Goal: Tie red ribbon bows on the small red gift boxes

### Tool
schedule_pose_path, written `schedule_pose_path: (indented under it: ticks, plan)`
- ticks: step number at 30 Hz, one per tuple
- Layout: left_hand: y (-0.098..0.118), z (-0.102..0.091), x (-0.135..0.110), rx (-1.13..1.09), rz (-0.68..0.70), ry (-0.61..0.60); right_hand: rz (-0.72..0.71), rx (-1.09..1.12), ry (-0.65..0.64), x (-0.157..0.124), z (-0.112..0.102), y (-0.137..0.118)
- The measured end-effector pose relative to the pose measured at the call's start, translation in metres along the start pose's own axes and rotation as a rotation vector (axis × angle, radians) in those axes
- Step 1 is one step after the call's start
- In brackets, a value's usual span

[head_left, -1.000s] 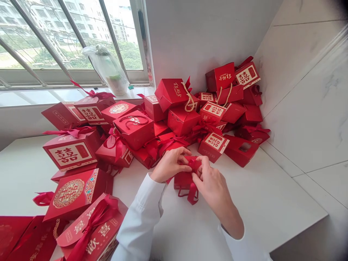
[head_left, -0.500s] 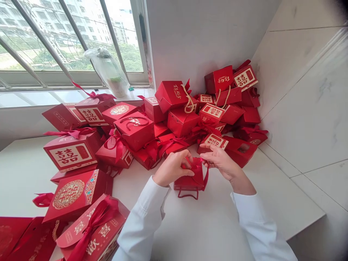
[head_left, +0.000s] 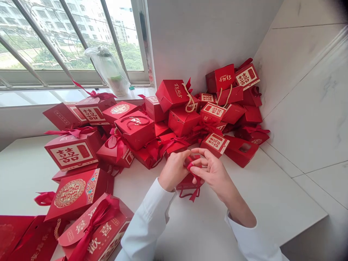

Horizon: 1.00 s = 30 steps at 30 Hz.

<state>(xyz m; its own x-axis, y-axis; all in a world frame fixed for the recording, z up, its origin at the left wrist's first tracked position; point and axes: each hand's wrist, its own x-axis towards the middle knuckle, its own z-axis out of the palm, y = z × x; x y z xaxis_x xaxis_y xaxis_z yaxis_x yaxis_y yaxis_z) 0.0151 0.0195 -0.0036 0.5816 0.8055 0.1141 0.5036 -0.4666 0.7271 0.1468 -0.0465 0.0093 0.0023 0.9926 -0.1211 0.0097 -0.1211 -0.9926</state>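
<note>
Box (head_left: 185,181), small & red, sits on the white table (head_left: 217,221), btwn & just under both hands; its top's mostly hidden by fingers. A red ribbon (head_left: 198,176) lies over it, one tail hanging at the box's near side by the cord handle (head_left: 187,196). R hand (head_left: 211,170), on the box's right, is closed to a pinch: I've got ribbon btwn thumb & finger there, w/ the index stretched over the box. L hand (head_left: 174,168), on the box's left, is half curled, tips at the ribbon; they're hidden from me, so can't tell if it has a grip. White sleeves (head_left: 148,214) come in from the near side of the box.

Just behind the box, a bit right, I see a labelled box (head_left: 216,142); farther right, a cutout box (head_left: 243,154). Directly behind the box: big pile of red boxes (head_left: 183,123), some w/ rope handles. Well left of the box: a bow-topped box (head_left: 70,154), round-emblem box (head_left: 70,194) &, nearest, a ribboned box (head_left: 107,235). Far back-left of the box: barred window (head_left: 73,36), w/ bagged cup (head_left: 117,81) on the sill (head_left: 57,96). Tiled wall (head_left: 307,90) stands well right of the box.
</note>
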Motion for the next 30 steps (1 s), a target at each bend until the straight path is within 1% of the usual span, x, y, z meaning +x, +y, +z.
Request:
schedule_pose_path:
  ticks: [3,6,9,13,16,21,23,25,28,30]
  plan:
    - [-0.002,-0.004,0.001,0.015,-0.005,0.0,0.011,-0.056,0.035,-0.007,-0.003,0.012]
    - [-0.003,-0.007,0.002,-0.022,-0.018,-0.032,0.013,-0.231,0.092,-0.007,-0.01,0.019]
    - [-0.003,-0.009,0.003,-0.047,-0.039,-0.047,0.02,-0.401,0.14,-0.002,-0.013,0.021]
    - [-0.005,-0.011,0.002,-0.102,-0.046,-0.085,0.023,-0.514,0.101,0.009,-0.014,0.021]
    - [-0.008,-0.012,0.002,-0.169,-0.04,-0.117,-0.004,-0.602,0.105,0.015,-0.014,0.021]
    - [-0.01,-0.013,0.002,-0.208,-0.031,-0.119,0.01,-0.714,0.078,0.018,-0.017,0.018]
    - [-0.009,-0.012,0.002,-0.173,-0.035,-0.098,0.015,-0.684,0.059,0.014,-0.02,0.015]
    - [-0.007,-0.01,0.002,-0.131,-0.042,-0.064,0.009,-0.565,0.029,0.01,-0.023,0.012]
    - [-0.004,-0.005,0.002,-0.082,-0.048,-0.033,-0.036,-0.227,-0.047,0.006,-0.025,0.004]
    - [-0.002,-0.004,0.001,-0.053,-0.045,-0.039,-0.069,-0.017,-0.069,0.01,-0.026,-0.002]
